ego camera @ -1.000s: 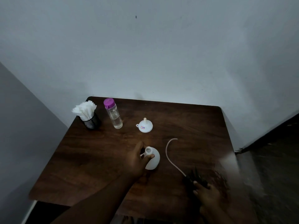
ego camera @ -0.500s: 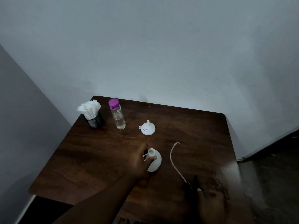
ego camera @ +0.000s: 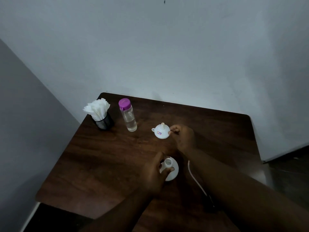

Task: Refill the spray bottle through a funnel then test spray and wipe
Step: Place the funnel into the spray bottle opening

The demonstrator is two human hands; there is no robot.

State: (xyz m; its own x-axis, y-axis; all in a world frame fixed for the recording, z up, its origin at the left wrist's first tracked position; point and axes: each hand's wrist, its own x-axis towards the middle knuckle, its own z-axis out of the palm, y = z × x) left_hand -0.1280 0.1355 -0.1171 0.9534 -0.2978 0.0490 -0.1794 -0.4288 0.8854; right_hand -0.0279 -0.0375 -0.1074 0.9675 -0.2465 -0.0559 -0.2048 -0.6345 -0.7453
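A white spray bottle (ego camera: 173, 171) stands uncapped near the table's front, and my left hand (ego camera: 153, 173) grips it at the neck. Its dark spray head (ego camera: 210, 202) with a pale dip tube (ego camera: 194, 176) lies on the table to the right, partly hidden under my right forearm. A white funnel (ego camera: 161, 132) rests upside down, spout up, farther back. My right hand (ego camera: 184, 138) reaches to it, with its fingertips pinched on the funnel's right rim. A clear water bottle (ego camera: 128, 118) with a purple cap stands left of the funnel.
A black mesh cup (ego camera: 104, 123) stuffed with white tissues (ego camera: 97, 108) stands at the back left corner of the dark wooden table (ego camera: 103, 156). A pale wall runs right behind the table, and the floor drops away on the right.
My right hand has let go of the spray head at the table's front right and moved up to the funnel. The left hand stays on the spray bottle.
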